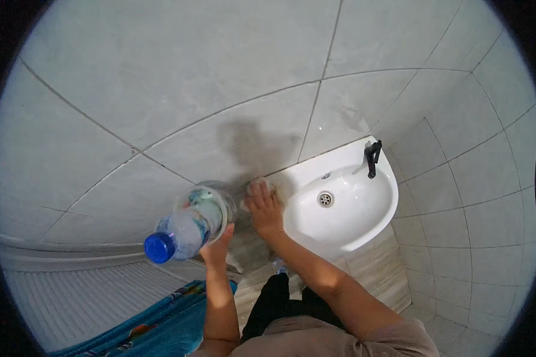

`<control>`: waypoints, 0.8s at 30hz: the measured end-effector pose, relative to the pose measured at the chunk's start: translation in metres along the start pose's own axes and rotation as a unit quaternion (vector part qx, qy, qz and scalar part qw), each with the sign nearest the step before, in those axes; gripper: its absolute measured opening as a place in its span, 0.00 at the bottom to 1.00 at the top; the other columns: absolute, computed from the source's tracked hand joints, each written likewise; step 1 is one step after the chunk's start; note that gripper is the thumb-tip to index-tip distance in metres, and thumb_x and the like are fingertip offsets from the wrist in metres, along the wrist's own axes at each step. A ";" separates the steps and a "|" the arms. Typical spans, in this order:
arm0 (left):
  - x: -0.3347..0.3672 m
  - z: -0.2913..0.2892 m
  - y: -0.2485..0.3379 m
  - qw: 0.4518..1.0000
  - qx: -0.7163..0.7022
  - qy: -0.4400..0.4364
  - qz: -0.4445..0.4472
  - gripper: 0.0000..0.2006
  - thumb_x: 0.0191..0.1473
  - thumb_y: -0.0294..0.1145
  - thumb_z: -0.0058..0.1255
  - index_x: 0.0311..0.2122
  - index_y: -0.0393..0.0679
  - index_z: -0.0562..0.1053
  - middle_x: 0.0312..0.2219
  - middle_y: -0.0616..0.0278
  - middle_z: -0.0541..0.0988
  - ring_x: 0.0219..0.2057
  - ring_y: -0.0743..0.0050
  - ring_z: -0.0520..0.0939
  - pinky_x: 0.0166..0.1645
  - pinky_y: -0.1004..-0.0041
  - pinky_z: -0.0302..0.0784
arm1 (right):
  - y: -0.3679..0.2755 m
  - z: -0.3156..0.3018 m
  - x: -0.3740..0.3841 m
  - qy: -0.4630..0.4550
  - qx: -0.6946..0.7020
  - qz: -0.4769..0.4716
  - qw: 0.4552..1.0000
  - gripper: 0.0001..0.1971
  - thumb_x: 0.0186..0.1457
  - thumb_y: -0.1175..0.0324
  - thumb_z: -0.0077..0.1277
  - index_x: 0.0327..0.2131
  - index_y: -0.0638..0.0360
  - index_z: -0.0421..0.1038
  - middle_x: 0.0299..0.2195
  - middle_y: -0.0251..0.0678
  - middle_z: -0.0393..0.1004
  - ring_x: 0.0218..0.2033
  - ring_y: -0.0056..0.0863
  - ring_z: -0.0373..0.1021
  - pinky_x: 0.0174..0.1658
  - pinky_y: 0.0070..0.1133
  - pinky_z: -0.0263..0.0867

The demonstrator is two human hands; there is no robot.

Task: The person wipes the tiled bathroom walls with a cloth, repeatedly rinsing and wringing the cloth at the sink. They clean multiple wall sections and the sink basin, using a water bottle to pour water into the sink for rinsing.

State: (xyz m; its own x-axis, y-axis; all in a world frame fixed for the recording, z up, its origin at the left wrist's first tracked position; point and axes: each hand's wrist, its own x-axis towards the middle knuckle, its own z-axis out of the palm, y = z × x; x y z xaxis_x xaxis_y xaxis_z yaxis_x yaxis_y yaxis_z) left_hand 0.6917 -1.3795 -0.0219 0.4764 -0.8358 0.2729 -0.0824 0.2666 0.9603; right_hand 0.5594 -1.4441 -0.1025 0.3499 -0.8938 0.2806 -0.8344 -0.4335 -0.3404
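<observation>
My left hand (219,243) is closed round a clear plastic container (227,202) with a pale rim. A see-through plastic bottle (187,231) with a blue cap (159,247) and a blue-green label stands in it, tilted toward the lower left. At the left end of the white washbasin (307,229), my right hand (264,209) presses its fingers down on a pale wad (248,189), perhaps tissue or cloth; mostly hidden under the fingers. Some brownish marks show on the basin's corner just right of the fingertips.
A black tap (371,158) rises from the basin's right back corner, and a metal drain (325,199) sits in the bowl. Grey tiled walls (238,53) close in behind and at the right. A blue patterned cloth (167,318) hangs at lower left, beside a ribbed white panel (77,297).
</observation>
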 end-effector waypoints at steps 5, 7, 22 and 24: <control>0.012 0.010 -0.024 0.987 0.063 -0.148 0.002 0.42 0.31 0.33 0.67 0.52 0.35 0.57 0.49 0.54 0.64 0.49 0.63 0.67 0.53 0.65 0.63 | -0.002 -0.050 -0.050 -0.126 0.048 -0.122 0.983 0.18 0.45 0.72 0.43 0.44 0.55 0.68 0.57 0.42 0.53 0.59 0.40 0.48 0.58 0.38 0.46; 0.008 0.036 -0.031 0.990 0.048 -0.133 -0.019 0.49 0.28 0.35 0.69 0.54 0.36 0.51 0.52 0.51 0.59 0.51 0.61 0.64 0.56 0.63 0.58 | -0.003 -0.053 -0.099 -0.015 0.131 -0.031 0.991 0.18 0.46 0.75 0.43 0.43 0.56 0.69 0.52 0.45 0.60 0.54 0.42 0.56 0.55 0.35 0.52; -0.045 0.080 -0.072 0.975 0.205 -0.001 0.090 0.45 0.39 0.44 0.60 0.56 0.36 0.45 0.54 0.44 0.48 0.56 0.49 0.50 0.57 0.52 0.46 | 0.077 0.025 -0.015 0.227 0.529 0.377 0.726 0.32 0.61 0.56 0.27 0.59 0.68 0.30 0.62 0.44 0.26 0.63 0.34 0.23 0.62 0.23 0.22; -0.075 0.070 -0.079 0.965 0.238 -0.055 0.091 0.34 0.44 0.36 0.54 0.53 0.36 0.52 0.52 0.43 0.53 0.53 0.51 0.54 0.55 0.53 0.49 | 0.117 0.015 0.006 0.316 0.486 0.417 0.700 0.30 0.61 0.57 0.26 0.59 0.67 0.34 0.61 0.44 0.32 0.62 0.32 0.29 0.62 0.23 0.28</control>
State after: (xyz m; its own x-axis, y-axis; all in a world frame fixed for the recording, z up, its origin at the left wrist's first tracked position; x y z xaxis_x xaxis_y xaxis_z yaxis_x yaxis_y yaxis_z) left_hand 0.6009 -1.3712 -0.1140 0.3226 -0.8487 0.4191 -0.5615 0.1849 0.8066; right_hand 0.4705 -1.5015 -0.1540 -0.6013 -0.7862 -0.1426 0.1550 0.0603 -0.9861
